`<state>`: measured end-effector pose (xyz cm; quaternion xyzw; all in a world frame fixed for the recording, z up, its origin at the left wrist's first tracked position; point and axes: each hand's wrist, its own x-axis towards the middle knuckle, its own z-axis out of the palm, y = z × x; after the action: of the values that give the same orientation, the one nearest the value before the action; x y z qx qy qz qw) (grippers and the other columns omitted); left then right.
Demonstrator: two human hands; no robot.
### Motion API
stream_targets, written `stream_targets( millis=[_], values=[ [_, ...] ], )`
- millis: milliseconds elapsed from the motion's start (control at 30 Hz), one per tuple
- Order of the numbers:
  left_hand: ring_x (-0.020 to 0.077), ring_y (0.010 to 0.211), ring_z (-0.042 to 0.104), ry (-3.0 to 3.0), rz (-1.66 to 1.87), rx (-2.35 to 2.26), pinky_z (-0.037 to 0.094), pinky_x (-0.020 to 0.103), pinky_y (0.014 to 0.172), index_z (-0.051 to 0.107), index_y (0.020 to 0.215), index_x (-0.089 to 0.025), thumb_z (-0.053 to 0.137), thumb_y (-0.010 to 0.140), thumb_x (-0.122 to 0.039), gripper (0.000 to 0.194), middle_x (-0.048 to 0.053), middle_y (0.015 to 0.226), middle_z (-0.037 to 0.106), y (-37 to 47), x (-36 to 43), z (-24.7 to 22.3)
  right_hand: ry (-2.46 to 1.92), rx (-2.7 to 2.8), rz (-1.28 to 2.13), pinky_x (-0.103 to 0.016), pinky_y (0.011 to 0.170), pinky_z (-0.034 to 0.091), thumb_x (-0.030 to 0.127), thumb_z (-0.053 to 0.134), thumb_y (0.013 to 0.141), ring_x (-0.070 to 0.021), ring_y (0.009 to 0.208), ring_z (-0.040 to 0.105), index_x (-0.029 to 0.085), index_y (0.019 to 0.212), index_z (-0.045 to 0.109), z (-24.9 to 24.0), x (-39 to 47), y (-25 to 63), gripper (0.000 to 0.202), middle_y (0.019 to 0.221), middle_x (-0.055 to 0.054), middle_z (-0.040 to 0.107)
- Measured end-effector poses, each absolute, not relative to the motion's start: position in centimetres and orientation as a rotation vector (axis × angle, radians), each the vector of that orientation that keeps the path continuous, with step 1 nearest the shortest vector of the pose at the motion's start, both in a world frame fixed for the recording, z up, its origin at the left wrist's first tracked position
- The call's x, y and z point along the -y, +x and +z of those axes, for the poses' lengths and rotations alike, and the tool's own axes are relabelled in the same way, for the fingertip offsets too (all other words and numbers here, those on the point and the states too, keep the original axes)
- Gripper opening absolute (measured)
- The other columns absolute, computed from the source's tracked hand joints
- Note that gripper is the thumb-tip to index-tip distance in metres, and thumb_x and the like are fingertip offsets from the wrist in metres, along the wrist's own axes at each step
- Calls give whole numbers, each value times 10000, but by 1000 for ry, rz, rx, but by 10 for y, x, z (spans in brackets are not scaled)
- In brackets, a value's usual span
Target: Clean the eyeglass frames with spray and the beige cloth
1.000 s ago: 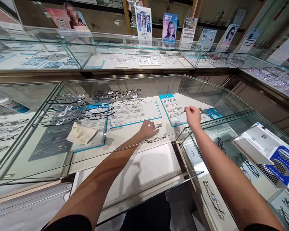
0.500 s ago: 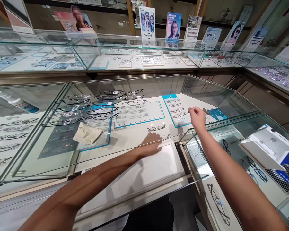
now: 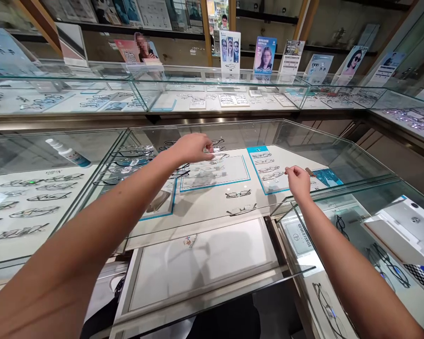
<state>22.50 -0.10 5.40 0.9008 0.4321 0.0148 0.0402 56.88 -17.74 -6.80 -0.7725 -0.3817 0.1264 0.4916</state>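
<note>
Dipping your left hand (image 3: 195,148) could knock the eyeglasses (image 3: 221,156). I can't tell its grip or your right hand's (image 3: 298,182).

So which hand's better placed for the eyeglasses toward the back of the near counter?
Left, probably: the left hand has its fingers close beside those eyeglasses; contact is unclear. The right hand is farther off, near the blue-edged panel.

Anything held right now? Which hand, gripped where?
Left hand: at the left end of a pair of eyeglasses; can't tell if gripped. Right hand: fingers curled, no held object visible.
</note>
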Motion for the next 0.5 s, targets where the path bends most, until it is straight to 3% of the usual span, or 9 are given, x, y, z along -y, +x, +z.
stream_targets(
  millis=[167,367,500],
  values=[
    [315,1180,599,2792,-101,-1331,421,350,1012,771,972,-220,730,747,-510,370,105,1140,745,228,-46,28,-1898,935,330,-318,634,303,476,623,883,-181,617,433,246,706,668,-71,177,570,294,580,49,483],
    [307,1037,650,2690,-201,-1437,449,330,848,771,896,-225,737,687,-497,344,101,945,767,241,-51,22,-1897,960,324,-312,643,321,484,621,887,-190,637,459,247,682,645,-71,178,570,314,597,34,522],
    [295,904,669,2645,-234,-1506,411,357,757,732,792,-231,721,693,-404,199,91,810,723,248,-49,22,-1890,973,313,-316,634,321,478,621,887,-195,637,468,253,676,643,-69,178,568,309,603,25,558]
  ],
)
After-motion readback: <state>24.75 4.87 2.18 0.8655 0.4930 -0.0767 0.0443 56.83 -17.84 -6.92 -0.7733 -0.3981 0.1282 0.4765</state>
